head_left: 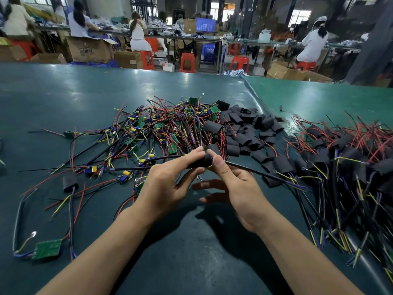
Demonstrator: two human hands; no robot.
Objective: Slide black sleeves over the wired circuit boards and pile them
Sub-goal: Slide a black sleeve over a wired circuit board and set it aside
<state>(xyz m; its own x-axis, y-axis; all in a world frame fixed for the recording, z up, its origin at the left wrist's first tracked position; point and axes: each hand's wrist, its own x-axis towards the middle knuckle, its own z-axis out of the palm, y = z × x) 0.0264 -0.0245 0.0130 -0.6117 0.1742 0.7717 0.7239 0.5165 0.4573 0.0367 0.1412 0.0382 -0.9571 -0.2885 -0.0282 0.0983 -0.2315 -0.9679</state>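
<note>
Dark green matte worktable point(85, 99), frame centre: black soft tube sleeve point(205, 159) pinched between left hand point(168, 184) and right hand point(236, 186), black cable through it. Behind: tangle of bare wired green circuit boards point(161, 126); loose black sleeves point(248, 133) right of it; sleeved pile point(348, 158) far right.

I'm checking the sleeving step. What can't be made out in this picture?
Head view:
- Board inside the black sleeve: hidden by the sleeve and both hands.
- Right hand lower fingers: motion-blurred.
- Sleeved pile: cut off by the right edge.
- Board markings in the bare-board pile: too small.
</note>
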